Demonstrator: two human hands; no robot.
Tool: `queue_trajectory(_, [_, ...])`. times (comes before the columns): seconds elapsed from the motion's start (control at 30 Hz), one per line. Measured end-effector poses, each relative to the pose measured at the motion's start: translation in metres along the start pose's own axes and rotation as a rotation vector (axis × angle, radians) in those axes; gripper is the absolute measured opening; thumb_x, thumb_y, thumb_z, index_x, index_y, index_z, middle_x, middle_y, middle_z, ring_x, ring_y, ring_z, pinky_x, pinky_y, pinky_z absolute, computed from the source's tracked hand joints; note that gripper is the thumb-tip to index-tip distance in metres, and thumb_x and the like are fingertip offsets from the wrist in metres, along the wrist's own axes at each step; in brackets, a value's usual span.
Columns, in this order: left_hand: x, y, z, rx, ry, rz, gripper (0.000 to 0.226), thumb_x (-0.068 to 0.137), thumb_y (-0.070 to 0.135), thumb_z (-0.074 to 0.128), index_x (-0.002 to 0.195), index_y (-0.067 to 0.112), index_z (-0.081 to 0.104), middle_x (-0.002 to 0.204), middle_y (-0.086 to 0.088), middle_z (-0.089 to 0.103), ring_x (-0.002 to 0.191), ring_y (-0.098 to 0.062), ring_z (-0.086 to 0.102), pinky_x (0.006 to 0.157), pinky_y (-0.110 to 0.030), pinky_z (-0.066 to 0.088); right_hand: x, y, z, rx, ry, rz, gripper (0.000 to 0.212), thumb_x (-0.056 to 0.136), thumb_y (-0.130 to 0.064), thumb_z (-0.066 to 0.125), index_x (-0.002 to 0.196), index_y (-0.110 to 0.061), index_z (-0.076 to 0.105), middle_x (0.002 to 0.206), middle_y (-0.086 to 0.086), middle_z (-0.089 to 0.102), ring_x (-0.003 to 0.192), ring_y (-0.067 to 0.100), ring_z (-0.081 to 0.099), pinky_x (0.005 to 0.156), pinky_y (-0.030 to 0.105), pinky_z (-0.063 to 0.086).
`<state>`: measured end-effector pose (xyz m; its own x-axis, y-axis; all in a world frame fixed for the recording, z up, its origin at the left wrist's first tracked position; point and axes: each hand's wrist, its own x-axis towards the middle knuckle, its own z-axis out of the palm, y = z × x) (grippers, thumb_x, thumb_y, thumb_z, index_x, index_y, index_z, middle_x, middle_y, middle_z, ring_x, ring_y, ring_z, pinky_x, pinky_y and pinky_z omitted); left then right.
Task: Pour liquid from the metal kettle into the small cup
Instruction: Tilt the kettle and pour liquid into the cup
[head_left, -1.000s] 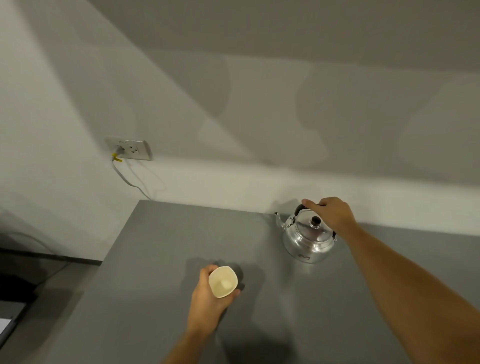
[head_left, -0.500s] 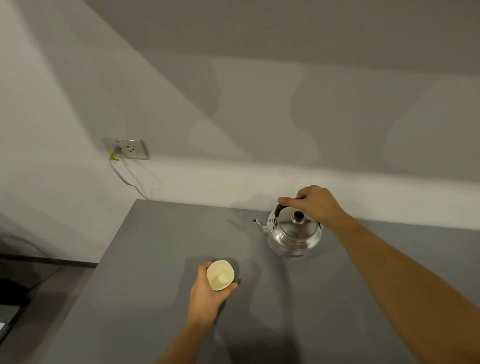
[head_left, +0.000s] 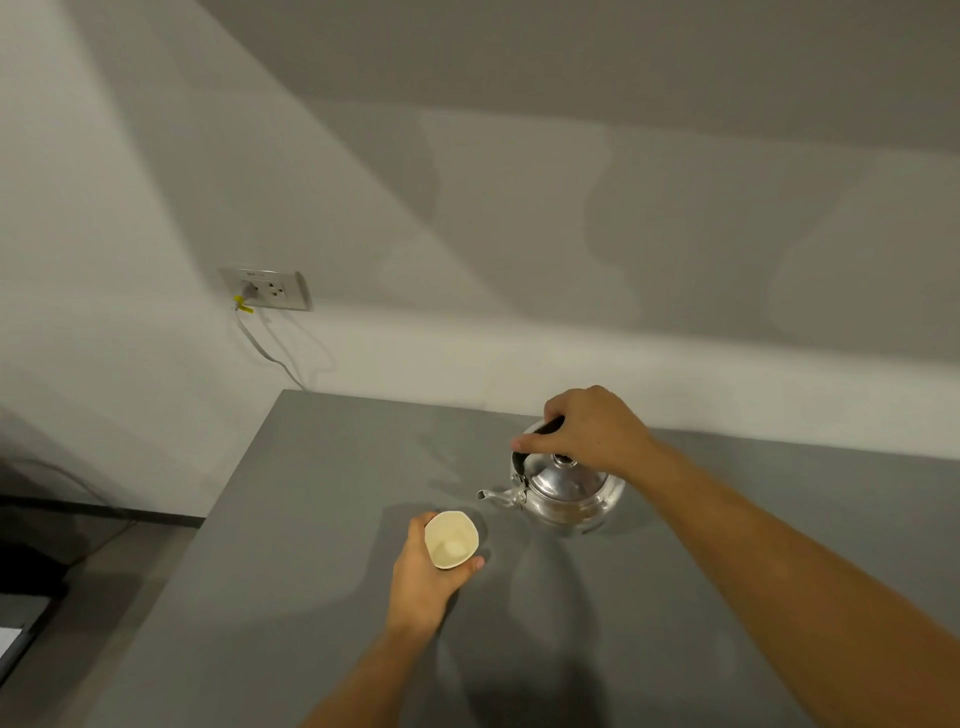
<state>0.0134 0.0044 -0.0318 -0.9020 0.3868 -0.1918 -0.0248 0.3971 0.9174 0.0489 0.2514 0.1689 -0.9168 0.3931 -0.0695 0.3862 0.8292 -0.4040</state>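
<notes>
A shiny metal kettle (head_left: 566, 493) with a black handle hangs just over the grey table (head_left: 311, 467), its spout pointing left toward the cup. My right hand (head_left: 592, 431) is closed around the handle from above. A small cream cup (head_left: 450, 539), which looks empty inside, stands a little left of and below the spout tip. My left hand (head_left: 423, 577) wraps around the cup from the near side, thumb on its right. A small gap separates the spout and the cup rim.
The table's left edge runs diagonally past my left hand, with dark floor beyond it. A wall socket (head_left: 267, 288) with a plugged cable sits on the white wall behind the table's back left corner.
My right hand has carried the kettle left and toward the cup, turning the spout to face it. The cup and my left hand have stayed where they were on the table.
</notes>
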Motion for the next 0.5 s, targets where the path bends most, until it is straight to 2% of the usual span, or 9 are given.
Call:
queue_trajectory(0.1, [0.000, -0.001, 0.000, 0.001, -0.005, 0.005, 0.069, 0.058, 0.038, 0.097, 0.108, 0.046, 0.051, 0.105, 0.019, 0.070, 0.097, 0.012, 0.061, 0.071, -0.013, 0.047, -0.005, -0.011, 0.010, -0.109, 0.006, -0.079, 0.068, 0.060, -0.081, 0.066, 0.065, -0.013, 0.063, 0.062, 0.007, 0.067, 0.056, 0.016, 0.052, 0.051, 0.030, 0.037])
queue_trajectory(0.2, [0.001, -0.001, 0.000, 0.002, -0.014, 0.021, 0.068, 0.058, 0.037, 0.097, 0.106, 0.050, 0.049, 0.105, 0.030, 0.066, 0.097, 0.011, 0.061, 0.068, -0.010, 0.046, -0.007, -0.019, 0.017, -0.198, 0.018, -0.153, 0.067, 0.061, -0.084, 0.059, 0.064, -0.017, 0.064, 0.059, 0.000, 0.064, 0.062, 0.016, 0.058, 0.049, 0.026, 0.029])
queue_trajectory(0.3, [0.000, 0.001, -0.001, -0.009, -0.019, 0.027, 0.069, 0.058, 0.035, 0.097, 0.104, 0.054, 0.049, 0.105, 0.034, 0.065, 0.097, 0.010, 0.062, 0.068, -0.008, 0.048, -0.008, -0.025, 0.021, -0.260, 0.022, -0.210, 0.067, 0.062, -0.087, 0.054, 0.063, -0.021, 0.063, 0.056, -0.005, 0.060, 0.062, 0.014, 0.052, 0.049, 0.025, 0.021])
queue_trajectory(0.4, [-0.001, 0.002, 0.000, -0.019, -0.020, 0.040, 0.069, 0.059, 0.031, 0.097, 0.102, 0.057, 0.050, 0.105, 0.034, 0.065, 0.097, 0.011, 0.062, 0.069, -0.003, 0.045, -0.010, -0.032, 0.025, -0.327, 0.035, -0.252, 0.062, 0.066, -0.085, 0.052, 0.059, -0.024, 0.057, 0.055, -0.006, 0.054, 0.063, 0.017, 0.046, 0.052, 0.028, 0.025])
queue_trajectory(0.5, [-0.002, 0.003, 0.000, -0.025, -0.021, 0.043, 0.070, 0.060, 0.029, 0.097, 0.101, 0.059, 0.050, 0.105, 0.035, 0.064, 0.097, 0.013, 0.061, 0.071, -0.003, 0.045, -0.011, -0.039, 0.028, -0.390, 0.048, -0.289, 0.058, 0.069, -0.080, 0.052, 0.060, -0.024, 0.059, 0.056, -0.005, 0.054, 0.066, 0.021, 0.047, 0.064, 0.033, 0.034])
